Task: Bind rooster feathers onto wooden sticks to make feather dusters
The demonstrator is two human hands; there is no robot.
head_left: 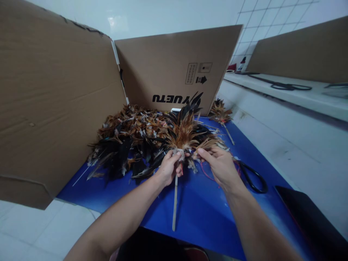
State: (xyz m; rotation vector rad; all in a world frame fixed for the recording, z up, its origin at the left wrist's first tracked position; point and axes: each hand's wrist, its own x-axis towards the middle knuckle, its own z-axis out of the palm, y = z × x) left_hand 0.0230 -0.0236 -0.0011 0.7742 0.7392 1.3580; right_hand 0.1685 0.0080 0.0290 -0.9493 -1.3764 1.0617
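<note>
My left hand (169, 167) is closed around the base of a feather duster (182, 132), where brown and black feathers fan out above a thin wooden stick (175, 210). The stick points down toward me. Just right of the duster, my right hand (217, 161) pinches a small bunch of brown feathers (208, 143) between thumb and fingers. A pink thread (206, 173) loops on the table beneath the right hand. Behind both hands lies a large heap of loose brown and black feathers (141, 127).
Cardboard panels stand at the left (54, 90) and back (163, 69) of the blue table (209, 214). Black-handled scissors (255, 181) and a dark flat object (307, 214) lie at the right. Another feather duster (221, 112) rests at the far right corner. A white ledge (299, 98) holds more scissors (290, 87).
</note>
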